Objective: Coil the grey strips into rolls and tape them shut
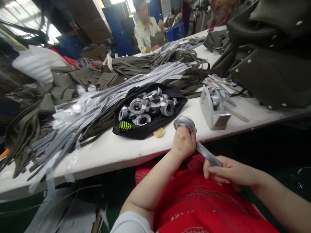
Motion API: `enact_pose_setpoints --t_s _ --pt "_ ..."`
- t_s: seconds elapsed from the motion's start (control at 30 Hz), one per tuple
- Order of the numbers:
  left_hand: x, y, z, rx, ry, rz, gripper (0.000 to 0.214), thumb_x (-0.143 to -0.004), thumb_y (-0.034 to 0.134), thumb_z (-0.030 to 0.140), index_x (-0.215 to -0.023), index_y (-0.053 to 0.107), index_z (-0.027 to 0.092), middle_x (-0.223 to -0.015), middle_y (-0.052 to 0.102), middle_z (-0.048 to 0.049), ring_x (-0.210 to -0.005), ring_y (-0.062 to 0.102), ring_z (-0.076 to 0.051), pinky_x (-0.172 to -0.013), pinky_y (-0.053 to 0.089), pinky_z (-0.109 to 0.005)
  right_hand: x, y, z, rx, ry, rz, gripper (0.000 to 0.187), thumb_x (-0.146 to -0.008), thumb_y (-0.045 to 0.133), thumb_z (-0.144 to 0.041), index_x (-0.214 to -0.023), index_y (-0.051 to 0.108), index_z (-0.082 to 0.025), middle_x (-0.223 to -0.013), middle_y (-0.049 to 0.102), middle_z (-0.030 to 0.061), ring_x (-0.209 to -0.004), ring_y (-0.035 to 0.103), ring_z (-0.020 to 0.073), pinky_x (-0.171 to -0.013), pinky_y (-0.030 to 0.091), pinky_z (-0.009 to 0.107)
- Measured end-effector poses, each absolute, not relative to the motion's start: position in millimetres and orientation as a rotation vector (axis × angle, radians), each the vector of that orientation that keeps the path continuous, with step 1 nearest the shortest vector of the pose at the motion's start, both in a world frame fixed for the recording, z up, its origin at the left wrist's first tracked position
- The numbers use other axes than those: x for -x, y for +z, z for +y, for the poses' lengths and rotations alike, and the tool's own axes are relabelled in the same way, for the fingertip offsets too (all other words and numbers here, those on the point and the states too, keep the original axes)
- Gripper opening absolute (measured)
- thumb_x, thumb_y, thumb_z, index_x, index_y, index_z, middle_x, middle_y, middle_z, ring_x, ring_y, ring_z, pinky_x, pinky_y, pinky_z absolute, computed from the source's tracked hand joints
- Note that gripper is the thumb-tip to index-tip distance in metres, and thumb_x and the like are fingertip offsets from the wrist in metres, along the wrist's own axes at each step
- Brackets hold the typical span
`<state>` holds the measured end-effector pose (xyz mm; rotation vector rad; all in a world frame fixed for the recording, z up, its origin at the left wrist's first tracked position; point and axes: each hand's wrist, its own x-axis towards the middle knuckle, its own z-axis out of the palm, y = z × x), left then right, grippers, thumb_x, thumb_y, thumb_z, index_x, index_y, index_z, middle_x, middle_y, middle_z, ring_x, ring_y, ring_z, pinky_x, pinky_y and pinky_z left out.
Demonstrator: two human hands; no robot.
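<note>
My left hand [184, 141] is closed around a coiled strap in clear plastic wrapping [184, 121], just over the table's front edge. From the coil a straight length of the wrapped strap [207, 153] runs down to my right hand [224, 170], whose fingers and thumb pinch it in front of the red apron [199, 207]. Beyond my left hand, a black cloth bag [155, 124] with yellow-green lettering lies on the table, several rolled wrapped straps [138, 106] with white bands on it. To the right stands a grey tape dispenser [213, 108].
Long wrapped straps [145, 76] and dark olive straps [29, 119] spread over the white table [102, 158]. Dark olive bags [274, 71] are piled at the right. A round yellow piece [158, 132] lies near the table's edge. Across the table a person [148, 34] handles a dark piece.
</note>
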<state>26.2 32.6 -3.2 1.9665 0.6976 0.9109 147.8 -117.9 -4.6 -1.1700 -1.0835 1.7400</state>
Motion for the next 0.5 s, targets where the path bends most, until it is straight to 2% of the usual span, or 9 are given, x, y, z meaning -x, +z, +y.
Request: enact_pose_setpoints --t_s 0.03,0.1,0.17,0.27,0.4,0.5 --pt "-22 -10 32 -2.191 0.797 0.661 0.035 -0.096 0.04 0.048 -0.091 0.054 0.016 -0.09 0.062 -0.0159 -0.09 0.06 -0.029 -0.087 0.046 -0.043 -150 -1 -119 1.068 1.743 -0.971 0.04 -0.092 0.061 -0.057 -0.088 0.068 -0.017 -0.047 0.036 -0.0101 -0.043 0.033 0.0085 -0.048 0.033 0.022" --pt "-14 -16 30 -2.468 0.529 0.56 0.038 -0.097 0.036 0.048 -0.09 0.056 0.016 -0.082 0.063 -0.014 -0.08 0.06 -0.028 -0.076 0.046 -0.038 -158 3 -119 0.973 1.664 -0.796 0.038 -0.088 0.068 -0.055 -0.081 0.067 -0.017 -0.043 0.032 -0.0116 -0.042 0.031 0.0076 -0.05 0.036 0.022" --pt "-9 -14 31 -2.575 0.34 0.542 0.042 -0.098 0.036 0.052 -0.085 0.058 0.018 -0.073 0.062 -0.0098 -0.07 0.059 -0.024 -0.067 0.041 -0.032 -167 2 -118 0.978 1.612 -0.708 0.037 -0.085 0.072 -0.053 -0.079 0.066 -0.017 -0.041 0.032 -0.0126 -0.039 0.029 0.0064 -0.051 0.039 0.022" --pt "-7 -3 35 -2.55 0.242 0.608 0.051 -0.098 0.035 0.057 -0.067 0.054 0.021 -0.06 0.055 -0.0039 -0.057 0.05 -0.018 -0.058 0.03 -0.029 -174 -6 -114 1.04 1.573 -0.698 0.039 -0.083 0.074 -0.054 -0.081 0.064 -0.017 -0.043 0.038 -0.0133 -0.035 0.027 0.0043 -0.052 0.042 0.023" --pt "-9 8 46 -2.373 0.211 0.627 0.057 -0.098 0.033 0.057 -0.057 0.048 0.02 -0.052 0.043 0.0014 -0.05 0.037 -0.013 -0.055 0.021 -0.029 -175 -9 -112 1.122 1.523 -0.738 0.041 -0.086 0.07 -0.056 -0.095 0.062 -0.016 -0.052 0.052 -0.0097 -0.037 0.04 0.0054 -0.051 0.041 0.022" --pt "-6 8 55 -2.199 0.143 0.639 0.062 -0.097 0.032 0.061 -0.055 0.049 0.019 -0.049 0.042 0.0026 -0.049 0.036 -0.011 -0.052 0.022 -0.027 -170 -6 -112 1.288 1.493 -0.905 0.045 -0.092 0.06 -0.059 -0.108 0.058 -0.017 -0.064 0.06 -0.0047 -0.046 0.05 0.0094 -0.048 0.038 0.021"
